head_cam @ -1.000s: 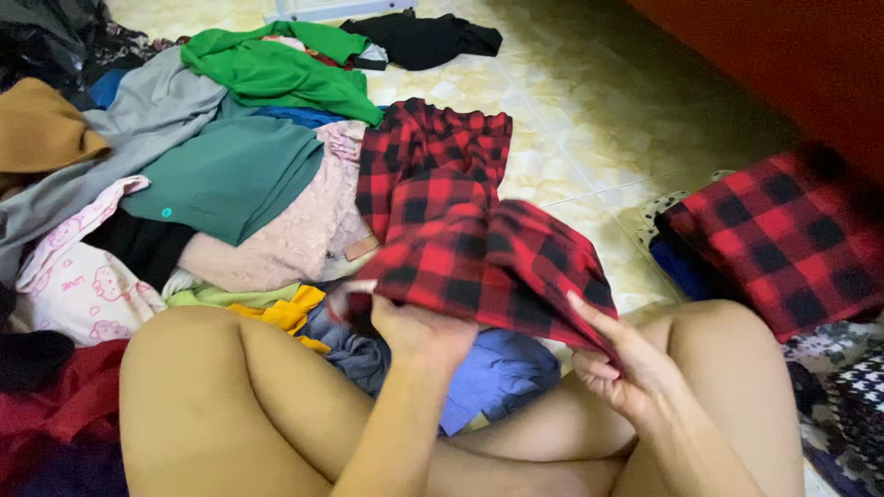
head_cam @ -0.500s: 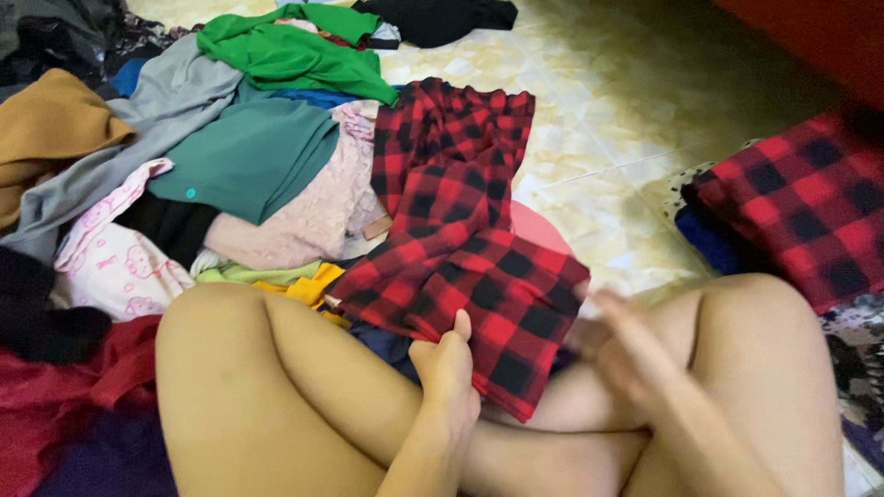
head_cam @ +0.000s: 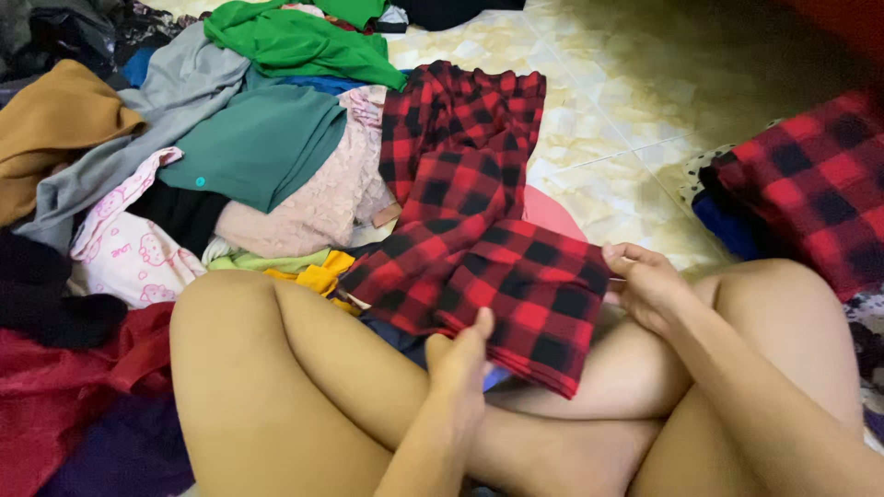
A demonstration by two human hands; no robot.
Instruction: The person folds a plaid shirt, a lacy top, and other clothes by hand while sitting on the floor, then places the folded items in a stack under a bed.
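Observation:
A red and black checked garment (head_cam: 479,230) lies folded over my crossed legs, its far part stretched out across the tiled floor. My left hand (head_cam: 458,357) presses on its near edge, thumb on top of the cloth. My right hand (head_cam: 646,283) pinches the right corner of the fold above my right knee.
A heap of clothes fills the left: a green top (head_cam: 295,41), teal shirt (head_cam: 262,143), grey garment (head_cam: 138,120), mustard one (head_cam: 55,120), pink ones (head_cam: 313,198) and a dark red one (head_cam: 55,387). Another folded checked piece (head_cam: 815,184) lies at right on the pale tiled floor (head_cam: 626,101).
The checked garment was lifted between both hands; it is now laid down and folded flat over my legs. My right hand moved up to its right corner, my left hand settled on its near edge.

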